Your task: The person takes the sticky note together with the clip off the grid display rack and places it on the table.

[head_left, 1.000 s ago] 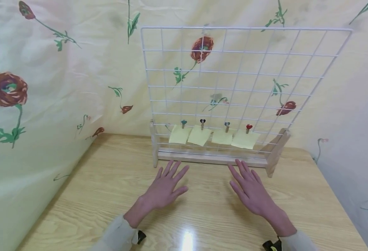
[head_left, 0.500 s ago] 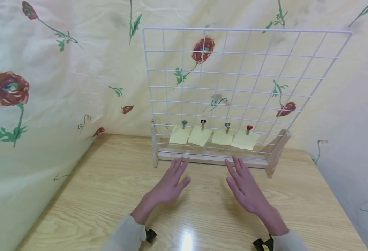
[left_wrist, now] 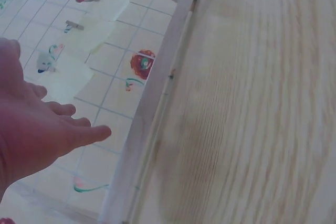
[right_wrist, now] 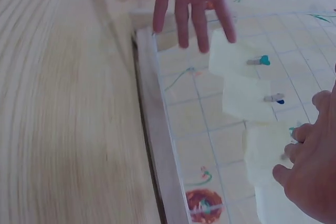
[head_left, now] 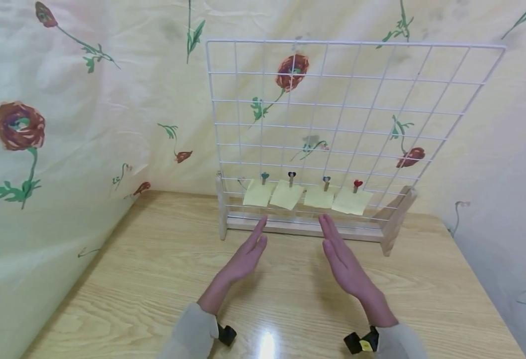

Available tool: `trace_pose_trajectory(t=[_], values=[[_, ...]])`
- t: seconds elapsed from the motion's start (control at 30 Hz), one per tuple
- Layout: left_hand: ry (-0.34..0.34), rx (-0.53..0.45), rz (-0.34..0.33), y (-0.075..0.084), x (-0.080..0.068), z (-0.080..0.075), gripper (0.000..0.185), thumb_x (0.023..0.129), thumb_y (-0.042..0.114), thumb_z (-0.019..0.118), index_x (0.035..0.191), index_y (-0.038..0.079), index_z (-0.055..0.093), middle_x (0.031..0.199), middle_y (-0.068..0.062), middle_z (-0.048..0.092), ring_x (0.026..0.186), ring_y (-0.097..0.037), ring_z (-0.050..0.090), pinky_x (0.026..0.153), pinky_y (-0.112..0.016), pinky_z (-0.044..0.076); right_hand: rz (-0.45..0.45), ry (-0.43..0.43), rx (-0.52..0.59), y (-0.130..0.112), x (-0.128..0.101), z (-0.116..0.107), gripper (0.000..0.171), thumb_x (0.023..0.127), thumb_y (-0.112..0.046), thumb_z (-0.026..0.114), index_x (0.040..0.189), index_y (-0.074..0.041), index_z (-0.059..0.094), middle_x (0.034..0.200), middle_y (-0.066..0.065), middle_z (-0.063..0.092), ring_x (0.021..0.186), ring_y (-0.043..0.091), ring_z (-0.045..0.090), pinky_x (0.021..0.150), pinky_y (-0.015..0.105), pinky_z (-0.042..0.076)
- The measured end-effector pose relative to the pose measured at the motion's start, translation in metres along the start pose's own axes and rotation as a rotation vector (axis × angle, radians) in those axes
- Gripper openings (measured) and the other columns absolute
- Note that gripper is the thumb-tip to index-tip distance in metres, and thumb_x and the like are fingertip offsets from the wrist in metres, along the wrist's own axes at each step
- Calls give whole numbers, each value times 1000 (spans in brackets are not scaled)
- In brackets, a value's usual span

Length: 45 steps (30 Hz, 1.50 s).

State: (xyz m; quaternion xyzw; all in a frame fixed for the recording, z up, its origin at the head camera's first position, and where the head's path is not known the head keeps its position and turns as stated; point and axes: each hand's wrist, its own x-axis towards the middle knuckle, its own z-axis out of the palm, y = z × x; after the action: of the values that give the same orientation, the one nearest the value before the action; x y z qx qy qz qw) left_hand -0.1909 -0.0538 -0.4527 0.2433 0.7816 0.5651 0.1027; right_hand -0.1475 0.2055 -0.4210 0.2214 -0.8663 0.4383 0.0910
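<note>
My left hand (head_left: pixel 245 259) and right hand (head_left: pixel 345 264) are held apart above the table, palms turned toward each other. Their fingers are straight and nothing is in them. Just beyond the fingertips stands a white wire grid (head_left: pixel 334 104) in a wooden base (head_left: pixel 303 227). Several pale yellow paper notes hang side by side low on the grid, among them a leftmost note (head_left: pixel 257 193) and a rightmost note (head_left: pixel 351 201). Small heart-topped clothespins pin them; one has a red heart (head_left: pixel 357 183), another a black heart (head_left: pixel 291 174). Both wrist views show spread fingers near the notes, touching nothing.
The wooden tabletop (head_left: pixel 123 279) runs under both hands. A flower-printed cloth (head_left: pixel 87 124) covers the walls behind and at the left. Black wrist-worn devices sit at both cuffs, such as the right one (head_left: pixel 360 343).
Both hands have moved inward and a little forward. They have turned from palms down to palms facing each other, and the spread fingers have come together in the head view. The notes have not moved.
</note>
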Motion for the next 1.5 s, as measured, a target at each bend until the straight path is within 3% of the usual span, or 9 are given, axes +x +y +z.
trace_pose_trajectory(t=[0.13, 0.2, 0.37, 0.47, 0.53, 0.8, 1.1, 1.3, 1.5], values=[[25, -169, -21, 0, 5, 0, 56, 106, 41, 15, 155, 21, -2, 161, -9, 8, 147, -31, 10, 116, -53, 18, 4, -1, 112, -5, 7, 5, 51, 106, -13, 24, 155, -14, 8, 161, 7, 5, 147, 30, 4, 111, 8, 5], [35, -271, -26, 0, 8, -1, 56, 106, 39, 13, 155, 17, -2, 160, -14, 9, 146, -33, 12, 115, -55, 22, 1, 5, 174, -7, 11, 7, 53, 106, -11, 28, 155, -14, 9, 161, 10, 11, 146, 30, 10, 110, 8, 14], [104, -662, -48, -1, 12, 0, 63, 104, 48, 21, 154, 12, 5, 156, -23, 19, 143, -38, 19, 114, -57, 24, -41, 74, 370, -10, 24, 12, 59, 101, -1, 41, 154, -10, 18, 153, 21, 29, 135, 40, 33, 100, 12, 37], [156, -883, -68, 1, 14, 0, 69, 102, 51, 30, 153, 9, 8, 153, -27, 22, 142, -41, 22, 114, -57, 23, -40, 108, 452, -13, 29, 13, 58, 100, 0, 45, 153, -9, 22, 148, 24, 36, 129, 34, 42, 97, 15, 43], [177, -972, -85, 2, 16, 0, 71, 102, 51, 32, 153, 8, 8, 153, -28, 22, 141, -42, 22, 115, -57, 22, -18, 112, 495, -15, 31, 12, 56, 101, -4, 45, 152, -10, 23, 146, 25, 38, 127, 26, 46, 95, 18, 46], [212, -1103, -108, 4, 21, -3, 66, 101, 48, 37, 151, 11, 14, 154, -26, 20, 142, -41, 21, 115, -53, 24, 53, 147, 583, -17, 41, 11, 48, 102, -13, 45, 148, -7, 32, 140, 27, 44, 114, 15, 56, 88, 25, 53], [280, -1215, -144, 3, 31, -3, 59, 101, 38, 40, 149, 13, 16, 152, -27, 22, 142, -42, 22, 115, -54, 24, 193, 176, 684, -23, 64, 19, 48, 100, -19, 52, 141, 1, 39, 114, 3, 64, 91, 14, 62, 85, 36, 56], [338, -1277, -192, 4, 42, -5, 62, 101, 34, 45, 150, 16, 12, 153, -27, 21, 141, -40, 24, 116, -48, 26, 217, 155, 717, -31, 83, 27, 49, 99, -19, 55, 141, 0, 40, 107, 9, 66, 84, 16, 63, 80, 31, 57], [399, -1331, -236, 1, 50, -8, 63, 100, 32, 49, 148, 18, 10, 148, -23, 33, 138, -38, 32, 115, -45, 30, 247, 111, 695, -37, 108, 35, 46, 98, -18, 56, 141, -5, 43, 105, 7, 67, 81, 16, 62, 79, 34, 56]])
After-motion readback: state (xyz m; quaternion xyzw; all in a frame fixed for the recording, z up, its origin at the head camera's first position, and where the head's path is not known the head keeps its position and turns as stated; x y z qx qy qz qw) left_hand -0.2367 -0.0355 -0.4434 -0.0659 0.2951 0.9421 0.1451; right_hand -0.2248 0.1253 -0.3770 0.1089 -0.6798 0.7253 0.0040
